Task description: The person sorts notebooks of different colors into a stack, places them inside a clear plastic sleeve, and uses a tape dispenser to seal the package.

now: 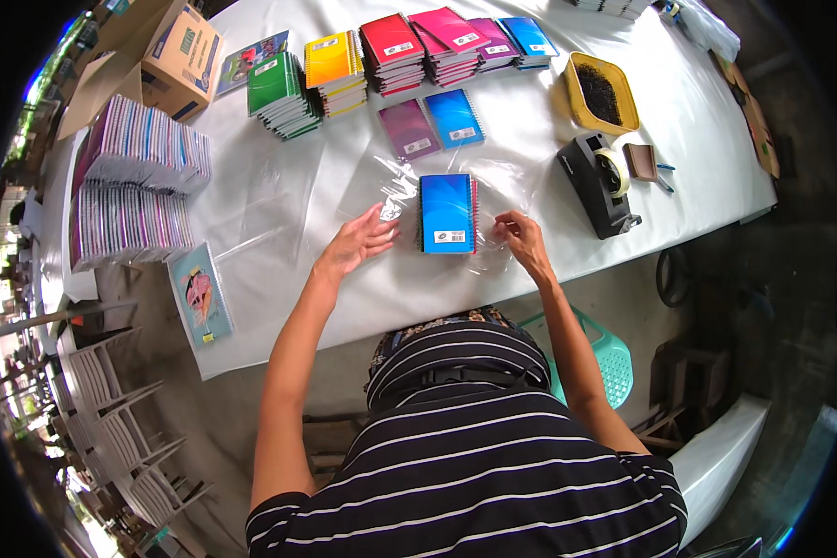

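Left of the blue-topped notebook stack (446, 206), the left grip (365, 239) is spread; right of it, the right grip (523, 239) curls at clear film (504, 191), pinch not determinable. The stack rests on the desk (702, 181) between them; even film tension and squared edges are advisable.

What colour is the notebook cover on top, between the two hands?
The top spiral notebook is blue with a white label, seen in the head view.
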Tool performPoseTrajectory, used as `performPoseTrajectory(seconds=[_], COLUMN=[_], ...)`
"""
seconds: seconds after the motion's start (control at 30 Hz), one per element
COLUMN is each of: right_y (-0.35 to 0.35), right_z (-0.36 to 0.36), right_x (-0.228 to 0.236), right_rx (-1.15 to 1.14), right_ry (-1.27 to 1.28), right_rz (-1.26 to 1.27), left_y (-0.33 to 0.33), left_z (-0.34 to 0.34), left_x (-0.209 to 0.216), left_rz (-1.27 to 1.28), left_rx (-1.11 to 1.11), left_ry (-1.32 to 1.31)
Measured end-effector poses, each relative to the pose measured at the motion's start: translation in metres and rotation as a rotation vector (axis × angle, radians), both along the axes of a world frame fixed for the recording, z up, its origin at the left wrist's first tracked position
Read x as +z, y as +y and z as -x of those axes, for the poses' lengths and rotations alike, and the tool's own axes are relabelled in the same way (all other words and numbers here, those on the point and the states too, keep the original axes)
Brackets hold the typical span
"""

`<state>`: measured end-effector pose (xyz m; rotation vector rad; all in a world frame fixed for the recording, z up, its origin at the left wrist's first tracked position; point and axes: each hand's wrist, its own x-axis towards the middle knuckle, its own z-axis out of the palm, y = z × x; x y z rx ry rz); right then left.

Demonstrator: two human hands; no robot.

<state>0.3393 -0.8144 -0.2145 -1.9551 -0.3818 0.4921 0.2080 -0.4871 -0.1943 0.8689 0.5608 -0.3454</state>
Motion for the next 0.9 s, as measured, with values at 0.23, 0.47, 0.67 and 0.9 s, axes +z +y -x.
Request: performPoseTrajectory(seconds=[0.23,0.47,0.67,0.9], right_y=[-0.004,-0.007,-0.006,0.007], right_z=[0.002,0.007,0.014,0.030], right_x=[-0.001,0.001,0.004,0.005], right_rx=[0.015,0.049,0.124,0.082], right_ry=[0.017,-0.034,0.148,0.156], right_rz=[-0.062,-0.061,-0.190,-0.190], left_y=[-0.021,-0.029,-0.028,-0.048], left_z=[-0.020,0.014,0.061,0.120], left_x=[-0.012,-0.002,0.010,0.002], left_rz=[-0.188,-0.376,-0.314,-0.231], left_rx=[-0.079,-0.054,0.085,0.139], left_ry=[-0.058,-0.054,-0.065,-0.026])
